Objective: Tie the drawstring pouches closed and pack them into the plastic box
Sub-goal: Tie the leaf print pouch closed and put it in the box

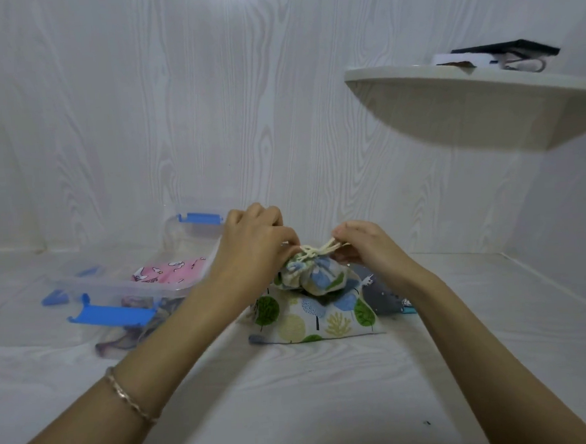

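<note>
A tree-print drawstring pouch (325,317) stands on the white surface, its neck gathered shut. A cream drawstring (315,249) is crossed into a knot on top. My left hand (256,241) pinches one cord end at the knot's left. On the right, my right hand (363,243) pinches the other end. The clear plastic box (117,289) with blue latches stands open to the left, with a pink printed pouch (171,270) and a darker patterned pouch (142,304) inside. A grey pouch (380,293) lies behind the tree-print one.
White wood-grain walls close in the back and the right side. A rounded white shelf (466,104) juts out at upper right with a dark flat item (507,52) on it. A small teal object (408,307) peeks out beside the grey pouch.
</note>
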The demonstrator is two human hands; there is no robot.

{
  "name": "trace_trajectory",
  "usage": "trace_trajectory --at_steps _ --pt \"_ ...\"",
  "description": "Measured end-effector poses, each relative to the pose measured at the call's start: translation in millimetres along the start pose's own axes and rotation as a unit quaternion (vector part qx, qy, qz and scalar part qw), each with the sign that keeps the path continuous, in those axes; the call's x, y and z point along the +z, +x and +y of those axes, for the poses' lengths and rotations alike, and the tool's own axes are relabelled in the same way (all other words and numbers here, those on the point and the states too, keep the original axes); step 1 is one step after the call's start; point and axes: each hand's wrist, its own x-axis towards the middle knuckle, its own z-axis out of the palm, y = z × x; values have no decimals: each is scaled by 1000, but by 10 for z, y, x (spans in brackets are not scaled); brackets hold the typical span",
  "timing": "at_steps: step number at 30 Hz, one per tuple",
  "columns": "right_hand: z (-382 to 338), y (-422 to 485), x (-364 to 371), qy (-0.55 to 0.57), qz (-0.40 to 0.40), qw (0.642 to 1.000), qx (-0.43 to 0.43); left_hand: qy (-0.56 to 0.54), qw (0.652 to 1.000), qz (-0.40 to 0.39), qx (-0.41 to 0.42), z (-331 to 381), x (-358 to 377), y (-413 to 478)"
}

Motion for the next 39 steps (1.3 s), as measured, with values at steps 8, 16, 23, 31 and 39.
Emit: trace_trajectory --at_steps 8,16,23,31,39 --pt "-126 78 233 -108 -66 982 141 -78 995 44 -42 111 158 -204" --pt "-74 68 198 -65 -17 994 83 -275 929 131 -209 168 188 -293" --pt "-112 109 222 -206 -11 978 -32 -337 938 47 -62 131 180 -151" --pt "2 36 297 -179 75 974 -117 -434 876 -66 -198 -23 147 64" --pt "102 17 300 -346 46 914 -207 -523 799 -162 -251 -104 165 70"
